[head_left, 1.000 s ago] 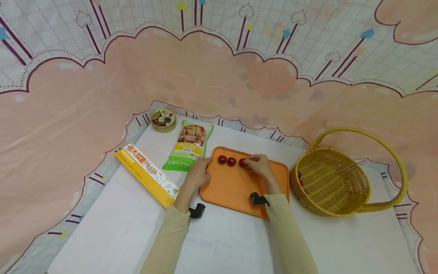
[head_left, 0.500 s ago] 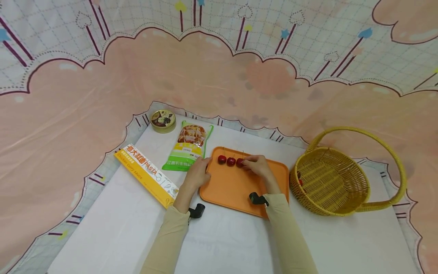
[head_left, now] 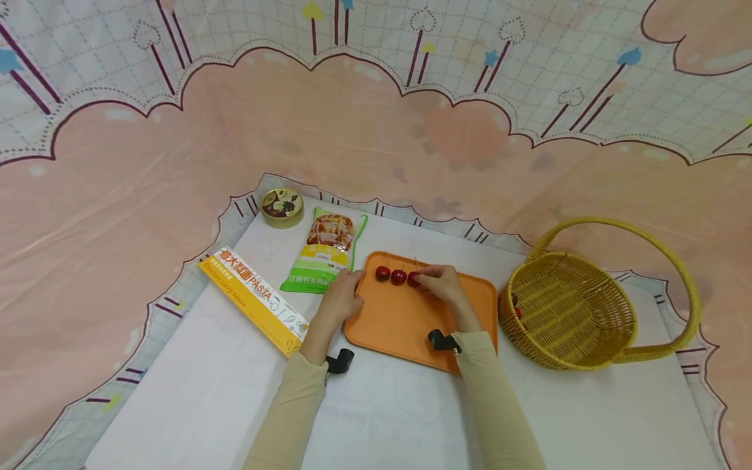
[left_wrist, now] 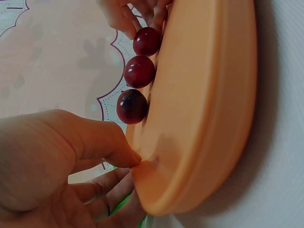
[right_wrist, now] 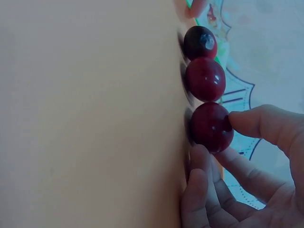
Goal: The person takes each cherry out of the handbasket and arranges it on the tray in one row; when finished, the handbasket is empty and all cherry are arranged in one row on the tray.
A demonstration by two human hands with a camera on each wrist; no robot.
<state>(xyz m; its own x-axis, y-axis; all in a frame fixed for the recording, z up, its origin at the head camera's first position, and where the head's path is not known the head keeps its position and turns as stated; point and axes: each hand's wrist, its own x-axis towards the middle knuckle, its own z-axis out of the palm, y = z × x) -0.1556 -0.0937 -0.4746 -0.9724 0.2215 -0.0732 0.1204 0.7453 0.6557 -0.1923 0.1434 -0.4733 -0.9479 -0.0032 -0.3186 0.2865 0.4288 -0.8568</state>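
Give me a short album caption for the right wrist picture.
Right hand pinches the third of three cherries lined up on an orange tray.

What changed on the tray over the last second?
Nothing visibly moved. The right hand still pinches the rightmost cherry of three in a row, and the left hand still holds the orange tray by its left edge.
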